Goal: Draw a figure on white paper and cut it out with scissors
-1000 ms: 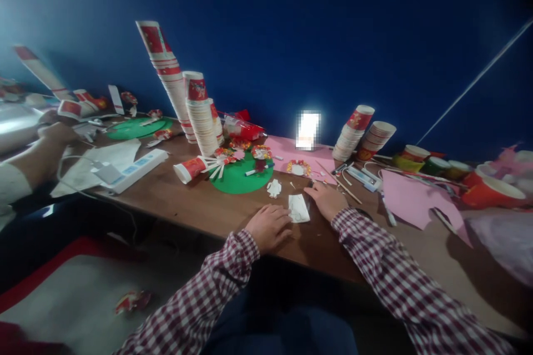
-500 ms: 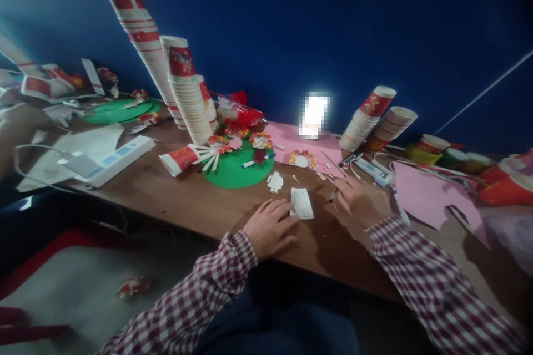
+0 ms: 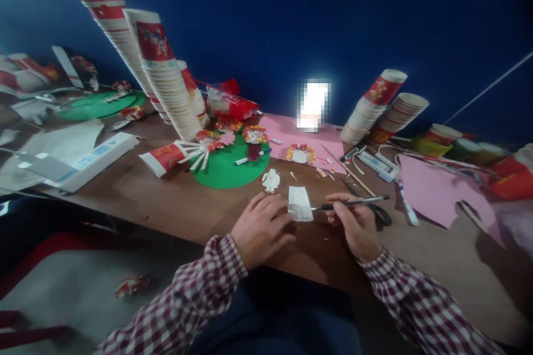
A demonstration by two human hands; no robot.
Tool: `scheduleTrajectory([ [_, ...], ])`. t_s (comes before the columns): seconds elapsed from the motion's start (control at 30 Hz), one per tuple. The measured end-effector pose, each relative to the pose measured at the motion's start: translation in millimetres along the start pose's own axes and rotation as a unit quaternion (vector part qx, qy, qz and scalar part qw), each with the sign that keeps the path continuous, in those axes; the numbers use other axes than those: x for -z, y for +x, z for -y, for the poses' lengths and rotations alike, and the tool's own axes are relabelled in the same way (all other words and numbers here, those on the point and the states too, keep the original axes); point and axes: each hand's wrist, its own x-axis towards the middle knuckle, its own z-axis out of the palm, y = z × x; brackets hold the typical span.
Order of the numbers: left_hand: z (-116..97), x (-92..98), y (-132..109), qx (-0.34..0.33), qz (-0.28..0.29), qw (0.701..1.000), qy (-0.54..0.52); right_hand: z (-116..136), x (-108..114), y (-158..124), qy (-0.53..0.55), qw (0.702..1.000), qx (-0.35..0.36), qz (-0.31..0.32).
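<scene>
My left hand (image 3: 263, 227) lies spread on the brown table, its fingertips at the left edge of a small white paper piece (image 3: 298, 199) with faint drawn lines. My right hand (image 3: 353, 224) is closed around a black pen (image 3: 353, 202), and the pen's tip meets or hovers just over the paper's lower right corner. Behind my left fingers rests a white cut-out figure (image 3: 271, 181). Scissors with black handles (image 3: 382, 217) lie partly hidden behind my right hand.
Tall paper cup stacks (image 3: 170, 83) rise at the left, shorter ones (image 3: 372, 105) at the right. Behind the paper are a green disc (image 3: 233, 172) with decorated pieces and a pink sheet (image 3: 275, 127). A power strip (image 3: 94, 161) lies left, another pink sheet (image 3: 441, 188) right.
My right hand has come nearer with the pen, whose tip is now at the paper's corner. My left hand has stayed by the paper's edge. The view has shifted slightly.
</scene>
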Motion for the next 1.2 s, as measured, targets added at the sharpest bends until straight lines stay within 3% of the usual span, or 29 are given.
scheduleTrajectory([
  [0.13,23.6,8.9,0.6,0.02,-0.031,0.999,0.011,-9.2,3.1,7.7,0.147,0.986,-0.052,-0.064],
  [0.27,33.8,6.8,14.3,-0.025,-0.009,0.999,-0.018,-13.0,5.7,12.4,0.135,0.988,-0.062,-0.051],
  [0.33,37.4,4.4,30.1,-0.052,0.013,0.998,-0.038,-14.5,5.7,13.1,0.109,0.992,-0.059,-0.04],
  [0.47,46.4,-2.5,73.2,-0.039,0.037,0.995,-0.081,-15.2,4.2,12.5,0.091,0.993,-0.067,-0.033],
  [0.63,52.0,-19.8,111.0,-0.099,0.106,0.981,-0.128,-12.9,3.4,11.7,0.054,0.996,-0.068,-0.032],
  [0.9,49.9,-38.7,112.2,-0.12,0.147,0.974,-0.124,-8.8,1.9,7.6,-0.084,0.996,-0.028,0.012],
  [1.03,50.2,-37.6,110.5,-0.107,0.143,0.975,-0.135,-5.7,-0.5,4.8,-0.207,0.977,0.012,0.048],
  [1.2,51.5,-39.1,110.8,-0.103,0.144,0.972,-0.156,-0.1,-4.4,3.8,-0.277,0.956,0.046,0.084],
])
